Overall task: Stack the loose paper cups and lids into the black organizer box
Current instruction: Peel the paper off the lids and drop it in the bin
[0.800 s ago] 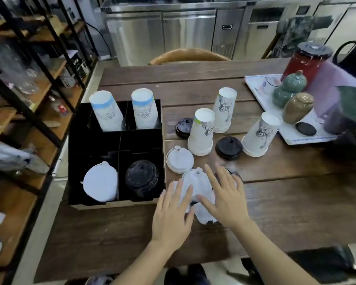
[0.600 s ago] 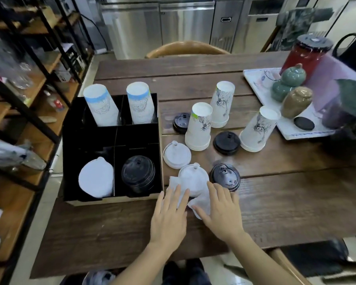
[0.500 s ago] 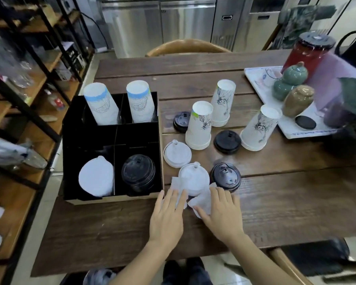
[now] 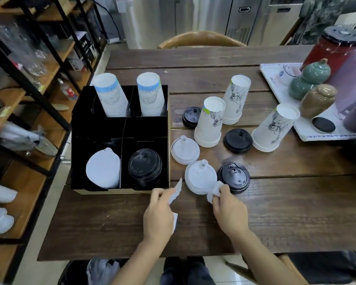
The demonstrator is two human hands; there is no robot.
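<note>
— On the wooden table, what is seen at the left?
— The black organizer box is set at the table's left edge. Two inverted blue-banded cups are stood in its two far compartments; a stack of white lids is leaned in the near left one, and a stack of black lids is held in the near right.
— And outside the box?
— Three stacks of printed cups are stood upside down to its right. A white tray with jars is placed at the far right. Three black loose lids and two white loose lids are scattered between box and cups.
— The hands?
— A scrap of white paper is pinched in the left hand, just in front of the box. Another crumpled white piece is pinched by the right hand, beside the nearest white lid.
</note>
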